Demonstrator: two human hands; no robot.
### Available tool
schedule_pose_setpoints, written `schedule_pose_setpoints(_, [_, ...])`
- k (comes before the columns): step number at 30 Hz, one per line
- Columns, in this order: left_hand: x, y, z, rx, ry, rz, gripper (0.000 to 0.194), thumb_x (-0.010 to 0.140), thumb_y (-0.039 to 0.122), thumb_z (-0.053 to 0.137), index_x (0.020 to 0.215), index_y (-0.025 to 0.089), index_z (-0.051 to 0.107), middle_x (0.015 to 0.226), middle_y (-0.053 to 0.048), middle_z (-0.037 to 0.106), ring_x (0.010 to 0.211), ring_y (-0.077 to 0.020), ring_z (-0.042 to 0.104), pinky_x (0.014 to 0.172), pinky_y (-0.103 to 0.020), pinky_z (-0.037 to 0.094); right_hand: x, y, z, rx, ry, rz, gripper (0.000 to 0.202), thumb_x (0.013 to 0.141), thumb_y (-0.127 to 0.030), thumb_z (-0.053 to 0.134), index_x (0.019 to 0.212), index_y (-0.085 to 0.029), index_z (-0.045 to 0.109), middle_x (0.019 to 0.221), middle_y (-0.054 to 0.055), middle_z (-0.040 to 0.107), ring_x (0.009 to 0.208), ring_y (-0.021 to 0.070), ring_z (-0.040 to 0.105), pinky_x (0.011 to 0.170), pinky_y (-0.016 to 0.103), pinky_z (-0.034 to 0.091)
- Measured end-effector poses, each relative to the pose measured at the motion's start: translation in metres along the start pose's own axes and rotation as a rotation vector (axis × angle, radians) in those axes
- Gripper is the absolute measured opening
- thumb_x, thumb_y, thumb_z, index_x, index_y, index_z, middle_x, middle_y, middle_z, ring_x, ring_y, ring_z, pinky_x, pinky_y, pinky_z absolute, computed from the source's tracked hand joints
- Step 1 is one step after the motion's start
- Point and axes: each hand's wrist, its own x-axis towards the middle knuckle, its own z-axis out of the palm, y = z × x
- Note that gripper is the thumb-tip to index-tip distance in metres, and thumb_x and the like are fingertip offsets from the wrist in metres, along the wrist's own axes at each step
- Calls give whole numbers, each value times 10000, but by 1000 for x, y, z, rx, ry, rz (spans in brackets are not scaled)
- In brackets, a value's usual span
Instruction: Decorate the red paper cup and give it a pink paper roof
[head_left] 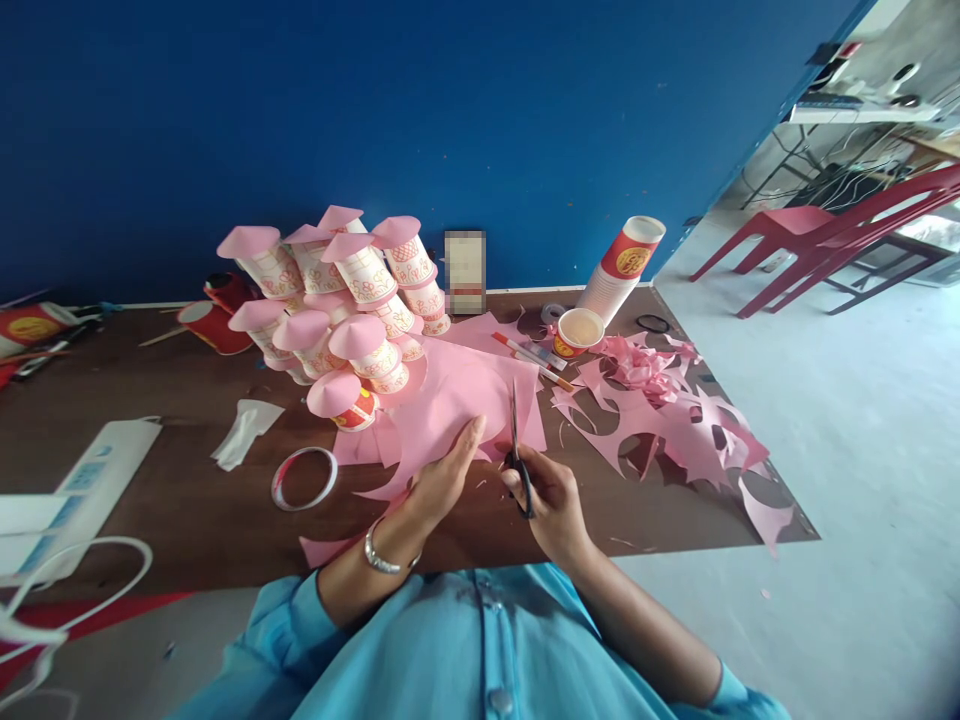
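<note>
My left hand (442, 480) grips a sheet of pink paper (431, 400), thumb on top and the other fingers mostly hidden. The sheet's near left edge is curved, with a pointed corner. My right hand (559, 500) is closed around the black handles of a pair of scissors (515, 430). Their blades point away from me, just right of my left thumb and over the pink paper. More pink sheets lie beneath. Behind and to the left, paper cups with pink cone tops (358, 338) stand grouped in stacks.
A tape roll (283, 482) and crumpled white tissue (251, 430) lie at left. Several pens (536, 360), a tilted cup stack (619, 265) and an upright cup (579, 332) are at back right. Pink paper scraps (675, 430) reach the table's right edge. A red chair (810, 230) stands beyond.
</note>
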Motion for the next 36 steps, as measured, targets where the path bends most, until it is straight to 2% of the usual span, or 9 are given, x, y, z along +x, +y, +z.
schedule_pose_setpoints(3, [1,7,-9,79,-50,-37,724,914,-14,393,1560,257,575,1545,-49,646,1341,-240,698,1001,-264,629,0,1,0,13,-9,9,386,898,-539,740,786,-182,646,585,-59,439,515,87,354,476,226,314])
schedule_pose_setpoints(7, [4,15,-22,118,-118,-120,719,918,-30,425,1555,268,575,1571,-73,613,1266,-256,746,901,-251,672,0,2,-3,-9,-32,4,401,912,-553,733,795,-177,660,594,-58,441,528,87,360,494,227,319])
schedule_pose_setpoints(11, [4,19,-27,43,-148,-174,702,942,-22,410,1551,287,573,1598,-66,579,1258,-260,750,1016,-337,643,0,2,-5,-5,-35,-13,400,923,-561,728,852,-169,691,617,-54,462,545,87,365,510,224,329])
schedule_pose_setpoints(16, [2,19,-26,-95,-110,-190,685,939,-40,412,1500,285,633,1565,-55,611,1384,-284,660,1072,-366,610,2,-1,-5,-22,-24,-14,454,924,-623,706,831,-180,671,606,-57,423,537,91,355,507,229,330])
schedule_pose_setpoints(22, [0,18,-24,-205,-117,-197,676,927,-49,400,1468,252,671,1546,-35,631,1399,-268,649,1130,-346,567,3,-3,-5,-57,-24,-7,523,926,-701,663,833,-187,657,601,-56,413,523,96,364,494,233,323])
schedule_pose_setpoints(25, [0,17,-22,-217,-128,-203,680,934,-20,387,1495,260,650,1549,-27,629,1389,-260,660,1103,-337,587,3,-2,-4,-36,-19,-11,517,922,-694,677,838,-185,655,595,-58,425,510,92,371,482,230,313])
schedule_pose_setpoints(28, [-2,14,-18,-229,-91,-212,654,933,23,402,1495,242,653,1532,-50,650,1361,-259,684,1071,-332,603,3,0,-5,-47,-15,-9,532,919,-716,667,838,-190,647,590,-62,422,507,91,365,476,229,313])
schedule_pose_setpoints(36, [-4,6,-10,-233,-62,-141,659,925,119,412,1552,216,587,1512,-77,681,1331,-235,706,998,-315,625,3,0,-5,-68,-27,-5,528,931,-713,648,808,-200,638,577,-54,442,504,100,405,481,225,348])
